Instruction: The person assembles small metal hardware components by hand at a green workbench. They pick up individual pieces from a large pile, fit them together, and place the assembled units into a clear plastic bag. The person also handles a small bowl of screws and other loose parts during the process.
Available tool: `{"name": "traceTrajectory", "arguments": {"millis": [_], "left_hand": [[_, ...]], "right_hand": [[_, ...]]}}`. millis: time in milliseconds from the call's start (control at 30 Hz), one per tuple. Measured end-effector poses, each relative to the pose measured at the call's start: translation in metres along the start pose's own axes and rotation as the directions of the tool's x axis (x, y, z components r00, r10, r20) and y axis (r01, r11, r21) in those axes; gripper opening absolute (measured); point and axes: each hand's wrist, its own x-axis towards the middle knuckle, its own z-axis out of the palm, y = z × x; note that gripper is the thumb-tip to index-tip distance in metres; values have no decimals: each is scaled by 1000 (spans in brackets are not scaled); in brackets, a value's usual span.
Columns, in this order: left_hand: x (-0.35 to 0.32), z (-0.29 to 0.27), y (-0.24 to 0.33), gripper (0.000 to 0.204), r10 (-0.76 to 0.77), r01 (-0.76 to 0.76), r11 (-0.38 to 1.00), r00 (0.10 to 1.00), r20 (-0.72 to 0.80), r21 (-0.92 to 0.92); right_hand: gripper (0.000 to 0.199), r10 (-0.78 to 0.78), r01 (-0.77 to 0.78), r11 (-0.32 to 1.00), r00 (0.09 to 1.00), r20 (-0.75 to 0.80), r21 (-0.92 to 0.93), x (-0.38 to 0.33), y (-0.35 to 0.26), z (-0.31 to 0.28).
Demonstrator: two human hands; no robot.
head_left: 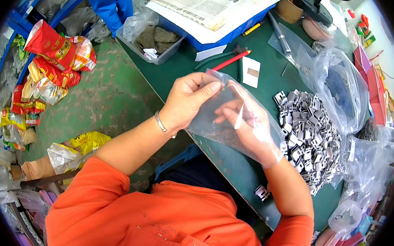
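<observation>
A clear plastic bag (201,123) is held up over the near edge of the green table. My left hand (187,95), with a bangle at its wrist, pinches the bag's upper part between thumb and fingers. Inside the bag, seen through the film, is my right hand (249,124); its fingers are loosely bent and apart, with nothing visible in them. Close to the right of that hand lies a big heap of small silvery metal clips (312,135). One loose metal clip (261,192) sits by the table's near edge.
Beyond my hands are a red pen (231,60), a white card (251,72) and a grey plastic tub (158,56). Newspaper (198,4) covers a blue crate behind them. More plastic bags (339,87) lie right. Colourful sacks (51,44) stand left, near a person's blue trousers (107,0).
</observation>
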Motion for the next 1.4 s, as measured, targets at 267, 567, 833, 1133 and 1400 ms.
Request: {"name": "traceTrajectory", "arguments": {"millis": [267,567,833,1133,1400], "left_hand": [[3,4,-11,16,3,-3,1000,1000,-10,-16],[2,6,-11,12,-57,56,995,998,-12,-80],[5,-2,-7,16,-4,11,996,997,-77,83],[7,-13,5,18,99,-87,974,994,-46,210],[-27,-42,35,26,-196,63,673,976,96,737]], "right_hand": [[23,74,-64,997,971,-227,53,11,2,10],[12,37,-35,999,961,-274,11,12,6,10],[24,-271,254,713,959,77,-654,4,3,-13],[39,-205,485,622,859,469,-615,-11,6,-24],[44,-133,361,654,920,368,-665,-37,-6,-44]]}}
